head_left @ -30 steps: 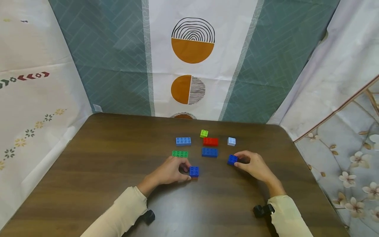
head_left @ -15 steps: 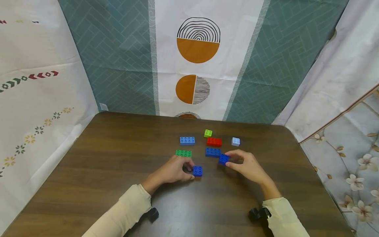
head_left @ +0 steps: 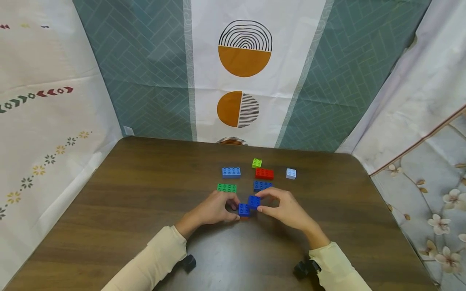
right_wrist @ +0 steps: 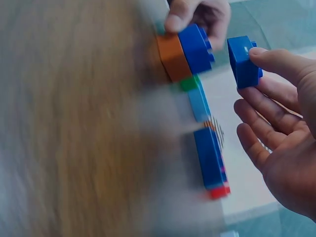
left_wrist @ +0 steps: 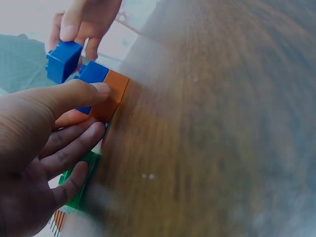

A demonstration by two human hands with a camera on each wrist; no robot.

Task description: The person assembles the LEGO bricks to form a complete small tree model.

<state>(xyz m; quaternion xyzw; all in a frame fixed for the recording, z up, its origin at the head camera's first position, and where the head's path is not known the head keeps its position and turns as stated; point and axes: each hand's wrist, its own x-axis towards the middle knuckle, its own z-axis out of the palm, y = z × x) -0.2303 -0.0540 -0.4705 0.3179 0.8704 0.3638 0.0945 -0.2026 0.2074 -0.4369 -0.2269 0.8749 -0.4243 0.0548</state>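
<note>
In the head view my left hand [head_left: 212, 210] covers the orange brick under the blue brick [head_left: 243, 209], leaving only a sliver visible. The dark blue long brick [head_left: 263, 185] is partly hidden behind my right hand [head_left: 285, 210]. Both wrist views blur the table [left_wrist: 212, 148]. The green brick [left_wrist: 81, 180] is cut by my fingers [left_wrist: 69, 153]; my palm runs off frame

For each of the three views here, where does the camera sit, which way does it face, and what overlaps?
Head: above the table, looking forward and down; both sleeved arms, left hand and right hand show.
Left wrist: low behind the left hand, facing along the tabletop at the blue-on-orange stack it holds; the right hand's fingertips show.
Right wrist: behind the right hand, facing the loose blue brick it pinches.
Shared: all three show stack and loose blue brick.
</note>
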